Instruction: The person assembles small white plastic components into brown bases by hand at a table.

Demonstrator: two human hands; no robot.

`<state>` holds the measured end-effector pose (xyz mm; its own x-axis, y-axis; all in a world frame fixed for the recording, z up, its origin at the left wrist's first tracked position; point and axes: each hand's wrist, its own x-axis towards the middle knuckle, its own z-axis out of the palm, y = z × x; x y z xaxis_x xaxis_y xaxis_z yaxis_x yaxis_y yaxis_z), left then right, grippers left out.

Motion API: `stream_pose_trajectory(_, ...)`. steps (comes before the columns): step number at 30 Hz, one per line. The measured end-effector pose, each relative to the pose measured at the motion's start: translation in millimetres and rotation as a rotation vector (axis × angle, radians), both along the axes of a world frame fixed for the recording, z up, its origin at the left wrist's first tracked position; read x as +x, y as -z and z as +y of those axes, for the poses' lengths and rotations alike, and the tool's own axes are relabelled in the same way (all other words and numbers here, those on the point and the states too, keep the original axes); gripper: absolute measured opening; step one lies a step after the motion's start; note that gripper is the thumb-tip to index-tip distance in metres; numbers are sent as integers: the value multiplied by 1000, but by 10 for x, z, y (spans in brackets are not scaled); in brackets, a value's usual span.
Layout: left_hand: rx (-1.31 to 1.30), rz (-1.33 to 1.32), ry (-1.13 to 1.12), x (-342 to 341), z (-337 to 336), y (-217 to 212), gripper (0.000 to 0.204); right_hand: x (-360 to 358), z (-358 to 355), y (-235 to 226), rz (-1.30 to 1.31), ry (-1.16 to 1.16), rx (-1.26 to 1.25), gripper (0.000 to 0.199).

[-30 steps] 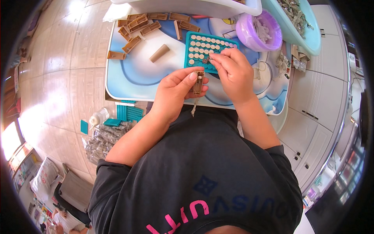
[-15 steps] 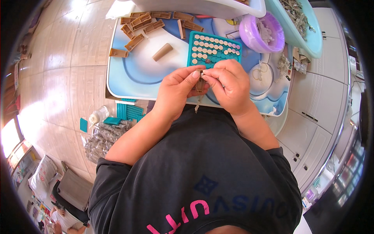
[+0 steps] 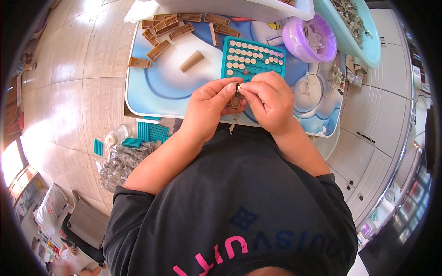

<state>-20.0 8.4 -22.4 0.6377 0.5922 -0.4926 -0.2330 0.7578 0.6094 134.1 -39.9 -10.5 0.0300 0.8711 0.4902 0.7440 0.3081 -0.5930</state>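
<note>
Lying in left fingers [image 3: 224, 94], brown casing [image 3: 235, 102], right fingers [image 3: 253, 88] at top

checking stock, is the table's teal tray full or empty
Partly full: the tray has pale discs along its upper rows, but bare teal gaps lower down.

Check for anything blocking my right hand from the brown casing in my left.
Nothing visible does: the right hand is at the upper end of the brown casing, which the left hand holds. The teal tray lies beyond them, not between.
</note>
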Motion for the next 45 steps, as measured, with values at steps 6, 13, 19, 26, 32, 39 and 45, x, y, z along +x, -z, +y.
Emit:
stream_pose_trajectory(6, -11, 12, -13, 9, 5, 5, 29, 13, 0, 23, -65, -53, 14, 14)
stream_pose_trajectory(13, -35, 23, 4, 7, 24, -38, 30, 116, 132, 66, -56, 118, 53, 17)
stream_pose_trajectory(19, -36, 11, 4, -5, 30, -21, 30, 125, 144, 102, -186, 112, -7, 15)
stream_pose_trajectory(26, -16, 5, -8, 7, 13, -4, 30, -17, 63, -2, 72, 42, -28, 14)
stream_pose_trajectory(32, -8, -5, -23, 15, -20, 28, 30, -65, 33, 21, 98, 18, -78, 13)
stream_pose_trajectory(39, 38, 15, -49, -3, -59, 33, 30, -122, 3, 34, 147, 3, -119, 7)
stream_pose_trajectory(45, 12, -1, -43, -110, -25, -39, 25, -16, 184, -100, 320, 18, -135, 5)
